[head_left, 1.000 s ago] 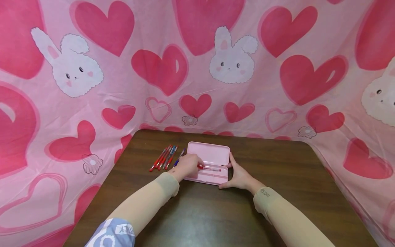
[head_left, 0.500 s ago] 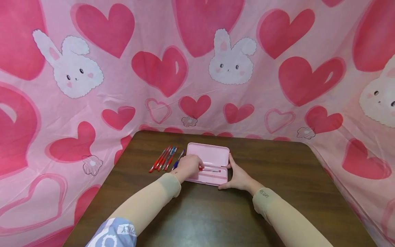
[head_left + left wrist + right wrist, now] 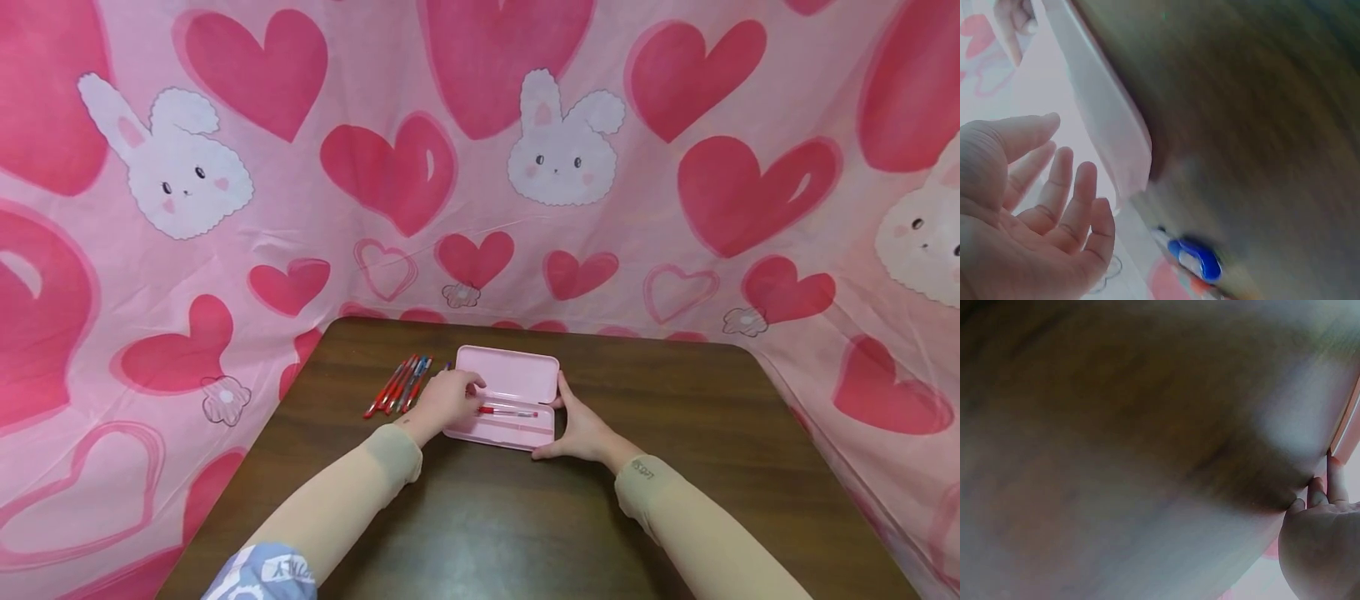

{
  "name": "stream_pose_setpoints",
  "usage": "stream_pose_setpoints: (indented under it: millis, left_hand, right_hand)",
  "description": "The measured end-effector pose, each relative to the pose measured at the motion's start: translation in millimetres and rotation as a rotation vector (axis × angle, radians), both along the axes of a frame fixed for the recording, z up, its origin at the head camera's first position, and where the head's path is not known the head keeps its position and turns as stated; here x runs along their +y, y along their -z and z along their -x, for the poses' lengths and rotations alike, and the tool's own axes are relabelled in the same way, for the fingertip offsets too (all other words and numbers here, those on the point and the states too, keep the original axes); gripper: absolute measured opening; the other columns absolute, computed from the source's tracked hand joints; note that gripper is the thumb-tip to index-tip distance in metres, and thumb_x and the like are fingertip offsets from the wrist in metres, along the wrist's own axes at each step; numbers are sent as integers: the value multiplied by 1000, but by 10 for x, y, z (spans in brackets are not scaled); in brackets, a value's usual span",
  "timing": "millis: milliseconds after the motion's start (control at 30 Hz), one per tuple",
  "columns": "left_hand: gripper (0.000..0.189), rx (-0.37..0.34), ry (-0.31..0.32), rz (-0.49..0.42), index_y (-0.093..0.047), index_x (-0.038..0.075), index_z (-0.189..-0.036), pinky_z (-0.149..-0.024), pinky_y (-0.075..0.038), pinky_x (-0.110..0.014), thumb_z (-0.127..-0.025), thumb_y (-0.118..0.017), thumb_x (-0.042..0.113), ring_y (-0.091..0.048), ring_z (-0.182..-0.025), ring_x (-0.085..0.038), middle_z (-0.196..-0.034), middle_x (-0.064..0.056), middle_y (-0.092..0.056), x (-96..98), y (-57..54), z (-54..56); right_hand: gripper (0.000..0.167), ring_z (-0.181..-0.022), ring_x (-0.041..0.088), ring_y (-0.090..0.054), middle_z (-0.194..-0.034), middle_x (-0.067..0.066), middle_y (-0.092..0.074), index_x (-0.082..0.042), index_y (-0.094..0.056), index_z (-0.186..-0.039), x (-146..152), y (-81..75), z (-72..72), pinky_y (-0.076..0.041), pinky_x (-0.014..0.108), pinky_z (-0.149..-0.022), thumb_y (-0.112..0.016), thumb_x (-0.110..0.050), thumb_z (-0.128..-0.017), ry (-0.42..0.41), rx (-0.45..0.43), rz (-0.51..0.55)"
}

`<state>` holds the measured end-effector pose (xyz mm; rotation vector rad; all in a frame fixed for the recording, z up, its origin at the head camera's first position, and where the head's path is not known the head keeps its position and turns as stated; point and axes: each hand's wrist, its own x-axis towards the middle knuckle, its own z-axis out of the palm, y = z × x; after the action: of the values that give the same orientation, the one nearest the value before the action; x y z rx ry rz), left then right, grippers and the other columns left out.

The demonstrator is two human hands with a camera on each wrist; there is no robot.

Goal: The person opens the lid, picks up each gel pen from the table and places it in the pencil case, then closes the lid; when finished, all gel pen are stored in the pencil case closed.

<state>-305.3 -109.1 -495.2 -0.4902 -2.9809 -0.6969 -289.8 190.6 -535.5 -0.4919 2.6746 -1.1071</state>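
Note:
A pink pencil case lies with its lid raised on the table. Inside its tray is a clear pen with red ends, lying lengthwise. My left hand hovers at the case's left end, fingers loosely bent and holding nothing; the left wrist view shows the bare palm. At the other end, my right hand holds the case, thumb by the front corner and fingers along the back by the lid. In the right wrist view, its fingertips touch the case's edge.
Several red and blue pens lie side by side left of the case. A blue pen beside them is mostly hidden by my left hand in the head view. Behind the brown table hangs a pink heart-print cloth.
My left hand has let go of the red-ended pen, which stays in the tray. The hand has drawn back leftward with its fingers loosened. My right hand stays on the case.

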Motion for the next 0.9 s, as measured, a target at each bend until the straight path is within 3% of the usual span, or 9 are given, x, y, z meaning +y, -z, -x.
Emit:
stream_pose_setpoints:
  millis: [267, 500, 667, 900]
  left_hand:
    - [33, 30, -64, -76, -78, 16, -128, -90, -62, -42, -96, -85, 25, -70, -94, -21, -105, -5, -78, -320, -86, -10]
    - [32, 112, -154, -114, -79, 12, -127, -92, -61, -52, -97, -82, 23, -74, -99, -28, -108, -8, -79, -682, -64, 24]
    - [35, 80, -230, -115, -77, 12, -130, -89, -59, -54, -98, -80, 25, -70, -93, -28, -106, -10, -75, -903, -45, 44]
    - [39, 39, -296, -127, -75, 10, -135, -103, -56, -61, -100, -77, 26, -73, -115, -39, -123, -18, -76, -1166, -25, 60]
  right_hand:
    - [166, -141, 32, -52, -145, 11, -59, -8, 11, -176, 2, 4, -5, -35, 63, -130, -107, -47, -66, -5, 3, -11]
    - [166, -142, 33, -53, -145, 13, -60, -6, 10, -176, -3, -10, -9, -35, 62, -131, -107, -46, -66, 4, 8, -8]
    - [165, -143, 33, -52, -146, 12, -59, -8, 11, -176, -5, -16, -26, -34, 63, -131, -107, -47, -66, 3, 0, -15]
    - [165, -141, 32, -52, -144, 11, -59, -8, 12, -176, -20, -14, -28, -36, 62, -130, -107, -46, -67, 0, 3, -15]
